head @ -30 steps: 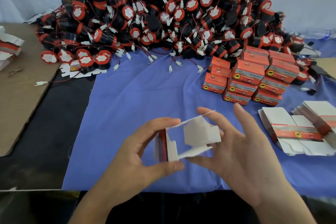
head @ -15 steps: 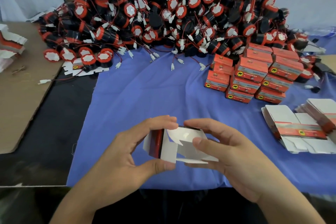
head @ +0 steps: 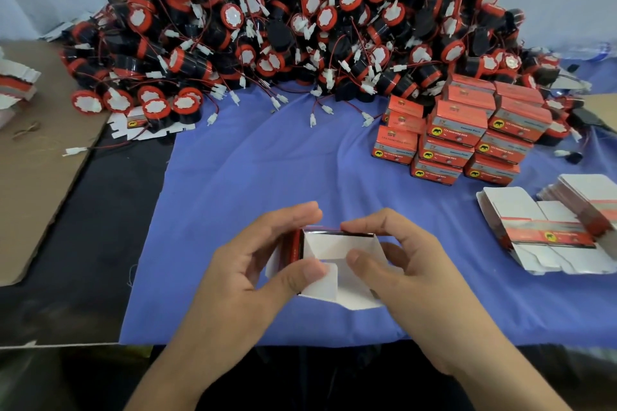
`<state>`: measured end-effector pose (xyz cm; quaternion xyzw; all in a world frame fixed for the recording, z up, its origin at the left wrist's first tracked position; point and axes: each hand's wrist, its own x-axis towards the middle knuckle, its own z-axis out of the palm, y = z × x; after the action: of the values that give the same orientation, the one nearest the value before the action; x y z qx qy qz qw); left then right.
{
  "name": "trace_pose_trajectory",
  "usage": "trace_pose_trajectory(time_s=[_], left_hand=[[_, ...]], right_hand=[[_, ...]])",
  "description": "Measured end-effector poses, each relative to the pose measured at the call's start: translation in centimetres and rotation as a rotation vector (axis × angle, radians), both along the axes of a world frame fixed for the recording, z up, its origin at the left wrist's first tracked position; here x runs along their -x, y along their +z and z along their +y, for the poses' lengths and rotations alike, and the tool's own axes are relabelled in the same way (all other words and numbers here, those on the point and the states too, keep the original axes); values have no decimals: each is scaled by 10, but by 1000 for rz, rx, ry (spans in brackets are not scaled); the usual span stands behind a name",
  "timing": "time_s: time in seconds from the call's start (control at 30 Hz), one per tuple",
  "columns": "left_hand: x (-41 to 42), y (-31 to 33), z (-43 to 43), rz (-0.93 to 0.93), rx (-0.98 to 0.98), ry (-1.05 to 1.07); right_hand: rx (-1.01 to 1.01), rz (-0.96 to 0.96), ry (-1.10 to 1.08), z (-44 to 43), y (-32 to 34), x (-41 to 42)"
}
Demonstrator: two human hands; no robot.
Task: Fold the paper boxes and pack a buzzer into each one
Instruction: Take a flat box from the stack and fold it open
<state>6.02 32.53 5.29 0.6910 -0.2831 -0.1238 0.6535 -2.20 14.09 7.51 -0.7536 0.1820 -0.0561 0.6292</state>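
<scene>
A dark counter (head: 83, 243) was seen before a pale backdrop, most of it covered by a blue cloth (head: 267, 170). Across the far side a great pile of black-and-red buzzers (head: 300, 27) with white connectors was heaped. A sheet of brown cardboard (head: 40, 183) was laid along the left edge. Right of the pile, closed orange boxes (head: 467, 137) were stacked. Nearer, at the far right, flat box blanks (head: 547, 237) were spread on the cloth. At the near middle a half-folded paper box (head: 334, 247), white inside and open at the top, was gripped between both hands. The left hand (head: 247, 274) was curled round its left side, with fingers (head: 293, 213) on the far edge and the thumb pressed on a near flap. The right hand (head: 410, 270) was curled round its right side, with a fingertip on the far rim and the thumb set inside.
</scene>
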Motion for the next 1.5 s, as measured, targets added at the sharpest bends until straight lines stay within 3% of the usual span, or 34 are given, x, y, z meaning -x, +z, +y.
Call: trace_pose_trajectory(time_s=[0.1,0.27,0.33,0.47,0.67,0.8,0.87,0.97,1.07,1.13,1.27,1.37,1.5], left_hand=[[3,-7,-4,51,34,80],[3,-13,-1,134,80,127],[1,-12,1,158,86,110],[4,-11,1,113,90,81],[14,-10,-7,-8,93,96],[15,-12,-6,98,139,152],[15,-11,-8,118,166,174],[17,-11,-10,137,194,240],[20,-12,-10,137,220,270],[21,-12,-9,126,223,263],[27,-9,-12,114,238,228],[28,-5,-13,-2,208,250],[29,-6,-15,-132,191,212]], right_hand=[[-7,-55,46,3,-2,6],[-407,-57,182,-6,1,13],[-475,-73,189,-10,-2,12],[-389,-157,70,1,-15,7],[-66,-323,-193,25,-31,0],[-81,-414,-142,25,-34,4],[7,-442,-82,20,-35,6],[161,-394,52,13,-40,12],[182,-377,190,10,-40,14],[187,-384,172,13,-40,14],[-28,-425,-19,26,-32,9],[-273,-380,-81,32,-29,8],[-315,-338,-126,38,-27,6]])
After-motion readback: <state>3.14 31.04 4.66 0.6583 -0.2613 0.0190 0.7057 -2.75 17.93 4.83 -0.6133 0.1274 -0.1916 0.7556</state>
